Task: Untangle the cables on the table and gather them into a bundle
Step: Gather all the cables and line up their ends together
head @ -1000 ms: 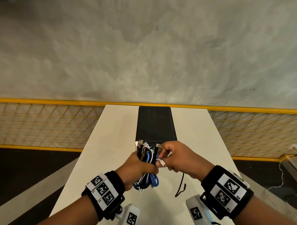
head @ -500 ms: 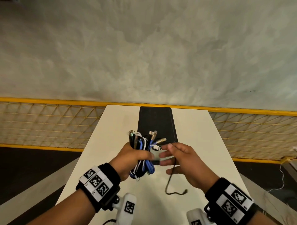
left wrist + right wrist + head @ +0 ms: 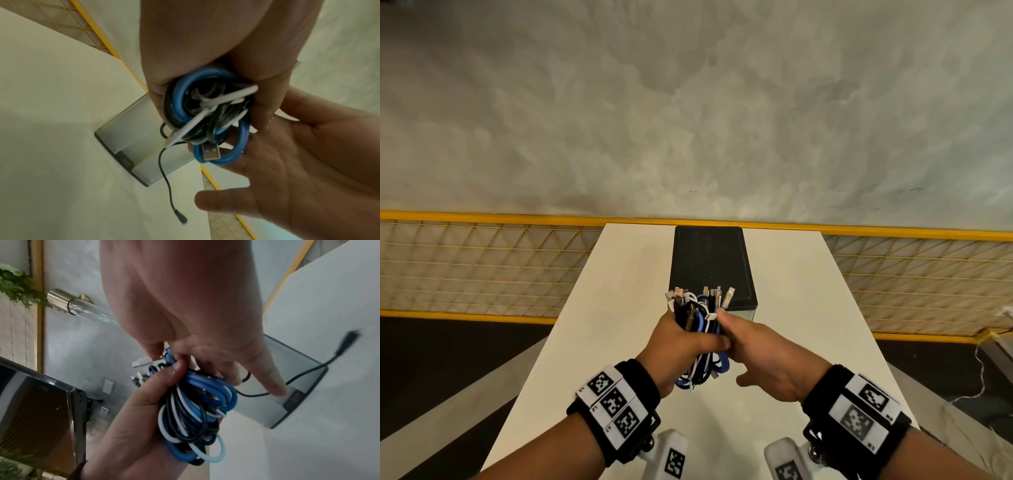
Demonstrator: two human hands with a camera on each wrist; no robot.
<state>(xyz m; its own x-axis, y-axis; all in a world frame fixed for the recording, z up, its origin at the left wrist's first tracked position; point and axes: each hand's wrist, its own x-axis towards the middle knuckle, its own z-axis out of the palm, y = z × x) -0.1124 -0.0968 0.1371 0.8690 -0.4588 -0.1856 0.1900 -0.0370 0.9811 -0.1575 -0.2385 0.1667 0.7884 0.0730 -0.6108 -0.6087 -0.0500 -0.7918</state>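
Note:
My left hand (image 3: 681,339) grips a bundle of cables (image 3: 700,320), blue, white and black, held upright above the white table (image 3: 808,308). Several metal plugs (image 3: 717,296) stick out of the top, and loops hang below the fist (image 3: 702,375). My right hand (image 3: 750,346) lies against the bundle's right side, its fingers (image 3: 265,120) reaching behind the cables (image 3: 207,113) and its thumb (image 3: 218,201) spread apart. A thin black cable (image 3: 164,172) dangles from the bundle, plug end (image 3: 349,335) free over the table.
A box with a black top and grey sides (image 3: 712,263) stands on the table just beyond the hands. A yellow mesh fence (image 3: 482,270) runs behind the table's far edge. A white cord (image 3: 981,373) trails on the floor to the right.
My right hand let go of a plug, opened and drew away, then came back against the bundle. The left hand lifted the bundle slightly. The thin black cable left the tabletop.

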